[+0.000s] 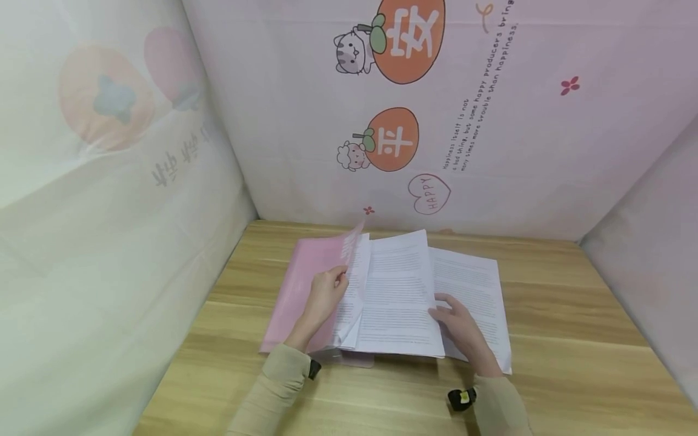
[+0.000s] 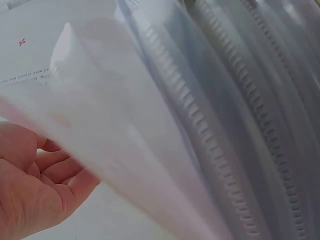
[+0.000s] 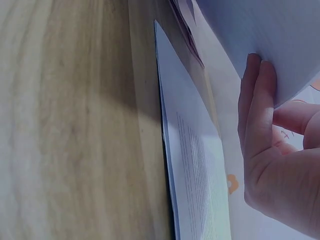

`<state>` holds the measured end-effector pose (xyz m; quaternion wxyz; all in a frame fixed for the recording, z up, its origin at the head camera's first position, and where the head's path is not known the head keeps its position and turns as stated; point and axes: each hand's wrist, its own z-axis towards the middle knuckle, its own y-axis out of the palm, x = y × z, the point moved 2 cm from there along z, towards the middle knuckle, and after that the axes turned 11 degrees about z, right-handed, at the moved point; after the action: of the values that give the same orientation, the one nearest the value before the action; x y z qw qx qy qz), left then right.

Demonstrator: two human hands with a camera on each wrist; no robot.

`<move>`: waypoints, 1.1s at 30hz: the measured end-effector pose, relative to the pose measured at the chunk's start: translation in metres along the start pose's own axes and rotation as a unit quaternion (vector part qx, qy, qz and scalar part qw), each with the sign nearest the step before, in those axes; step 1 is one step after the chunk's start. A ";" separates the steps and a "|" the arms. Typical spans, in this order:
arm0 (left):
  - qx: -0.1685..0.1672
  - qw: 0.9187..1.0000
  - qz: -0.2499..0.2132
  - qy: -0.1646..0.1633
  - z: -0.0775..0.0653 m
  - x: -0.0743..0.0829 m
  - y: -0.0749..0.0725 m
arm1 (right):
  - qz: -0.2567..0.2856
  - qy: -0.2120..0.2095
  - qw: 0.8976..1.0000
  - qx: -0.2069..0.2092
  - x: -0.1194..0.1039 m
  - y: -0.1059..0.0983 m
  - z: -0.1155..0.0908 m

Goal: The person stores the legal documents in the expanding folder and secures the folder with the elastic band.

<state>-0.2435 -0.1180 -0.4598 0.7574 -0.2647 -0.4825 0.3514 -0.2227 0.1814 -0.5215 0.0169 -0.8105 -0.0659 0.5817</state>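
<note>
My left hand (image 1: 326, 293) pinches the free edge of a pink plastic folder's cover (image 1: 312, 266), which stands tilted up at the left. In the left wrist view, clear plastic sleeves (image 2: 200, 125) with ribbed strips fan out beside that cover. White printed sheets (image 1: 395, 297) lie across the folder's opening, their lower left corner curled. At their right edge my right hand (image 1: 460, 324) pinches them between thumb and fingers; in the right wrist view this raised paper (image 3: 285, 40) is lifted off the table. More printed sheets (image 1: 474, 297) lie flat under and to the right of that hand.
The wooden table (image 1: 567, 339) extends to the right and in front. Printed cloth walls (image 1: 300, 151) enclose it at the back and on both sides. A corner of a clear sleeve (image 1: 357, 359) pokes out below the sheets.
</note>
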 end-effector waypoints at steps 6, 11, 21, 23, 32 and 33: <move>0.002 1.000 0.001 -0.001 0.000 0.000 0.000 | -0.024 0.010 1.000 -0.009 -0.002 0.008 0.000; 0.008 1.000 0.003 0.004 -0.001 0.001 -0.001 | -0.007 -0.003 0.999 -0.037 -0.003 0.011 -0.002; 0.016 1.000 0.010 0.009 -0.001 0.002 -0.003 | 0.025 -0.007 0.996 -0.086 -0.004 0.012 -0.005; 0.016 1.000 0.011 0.010 -0.001 0.002 -0.003 | 0.021 -0.005 0.997 -0.079 -0.006 0.012 -0.006; 0.014 1.000 0.009 0.002 -0.001 0.001 -0.002 | 0.026 -0.006 0.997 -0.069 -0.008 0.021 -0.004; 0.015 1.000 0.010 0.003 -0.001 0.001 -0.002 | 0.034 -0.005 0.997 -0.066 -0.008 0.022 -0.003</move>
<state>-0.2421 -0.1182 -0.4580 0.7588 -0.2595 -0.4726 0.3653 -0.2205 0.1585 -0.5154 -0.0566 -0.8088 -0.0765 0.5803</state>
